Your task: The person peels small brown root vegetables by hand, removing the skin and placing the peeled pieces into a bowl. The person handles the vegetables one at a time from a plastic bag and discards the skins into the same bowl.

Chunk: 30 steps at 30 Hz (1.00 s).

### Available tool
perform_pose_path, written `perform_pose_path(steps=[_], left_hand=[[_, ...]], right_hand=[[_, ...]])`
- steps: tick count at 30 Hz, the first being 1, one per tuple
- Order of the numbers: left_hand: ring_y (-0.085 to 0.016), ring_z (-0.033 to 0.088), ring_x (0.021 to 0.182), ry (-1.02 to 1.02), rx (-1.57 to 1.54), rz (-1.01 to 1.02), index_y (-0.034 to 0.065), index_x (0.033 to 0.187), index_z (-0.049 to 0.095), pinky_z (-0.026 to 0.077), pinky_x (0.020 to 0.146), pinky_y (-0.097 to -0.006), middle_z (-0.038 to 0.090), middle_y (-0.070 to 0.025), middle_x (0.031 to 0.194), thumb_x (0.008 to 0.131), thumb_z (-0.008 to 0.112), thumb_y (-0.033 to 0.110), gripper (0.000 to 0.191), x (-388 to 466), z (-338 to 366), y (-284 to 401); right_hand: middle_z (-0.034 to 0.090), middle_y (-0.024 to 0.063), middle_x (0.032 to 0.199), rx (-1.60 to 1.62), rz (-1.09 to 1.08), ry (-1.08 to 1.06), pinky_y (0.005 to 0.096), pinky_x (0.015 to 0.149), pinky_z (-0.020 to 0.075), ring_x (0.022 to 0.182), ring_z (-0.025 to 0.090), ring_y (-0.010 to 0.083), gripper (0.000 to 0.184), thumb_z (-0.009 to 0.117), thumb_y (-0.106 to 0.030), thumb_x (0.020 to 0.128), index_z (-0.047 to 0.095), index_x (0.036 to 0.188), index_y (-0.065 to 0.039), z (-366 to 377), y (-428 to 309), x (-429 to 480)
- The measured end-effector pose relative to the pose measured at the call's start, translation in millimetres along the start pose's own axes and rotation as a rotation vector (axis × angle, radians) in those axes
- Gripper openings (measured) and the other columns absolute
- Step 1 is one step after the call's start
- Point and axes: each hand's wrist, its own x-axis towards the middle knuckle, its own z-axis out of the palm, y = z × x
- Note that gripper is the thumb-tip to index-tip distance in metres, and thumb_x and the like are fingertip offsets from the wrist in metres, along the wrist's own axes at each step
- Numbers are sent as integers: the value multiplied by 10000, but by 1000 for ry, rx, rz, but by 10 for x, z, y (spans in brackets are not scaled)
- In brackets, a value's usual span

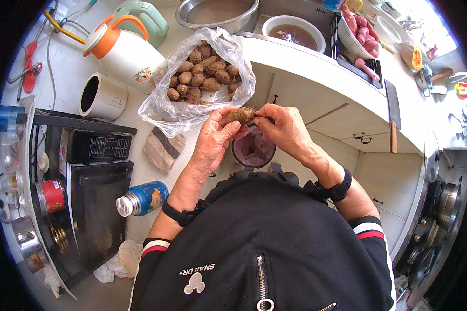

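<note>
A brown, hairy taro corm [241, 116] lies in the fingers of my left hand [215, 136], its thumb along the near side. My right hand [286, 128] pinches the corm's right end between thumb and forefinger. Just beneath both hands is a round bin [253, 149] with a pinkish plastic liner; its contents are hard to make out. Beyond my left hand, a clear plastic bag [239, 87] stands spread open on the counter. Several unpeeled taro corms [197, 79] fill it.
A white thermos jug [128, 54], a pale canister [113, 97], a folded cloth [161, 149] and a blue bottle [146, 197] stand or lie leftward. Beyond are a metal basin [251, 15] and a white bowl [270, 25], both holding murky water. A knife [392, 105] overhangs the right counter edge.
</note>
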Motion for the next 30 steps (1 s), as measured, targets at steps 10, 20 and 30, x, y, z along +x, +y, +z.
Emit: perform_pose_path(steps=[10,20,30], left_hand=[[-156,599,831,-259,-247,-96,16,1184,512,511,731,-296,615,-96,972,932,548,261,354,-50,-43,73],[-83,519,632,-119,36,-122,29,1040,559,429,582,-215,592,-31,794,928,551,282,276,-37,27,47],[-82,544,745,-173,68,-80,12,1146,533,449,648,-218,618,-46,943,914,581,246,333,-119,9,59]], right_hand=[[610,25,684,273,185,79,228,530,460,588,564,74,158,570,-85,851,642,930,31,-132,181,39],[649,123,755,-102,-319,32,322,603,511,663,642,240,135,628,-95,821,653,906,7,-147,-101,-40],[616,134,709,-333,-204,28,324,583,508,631,633,240,112,579,-97,851,616,894,0,-118,-8,49]])
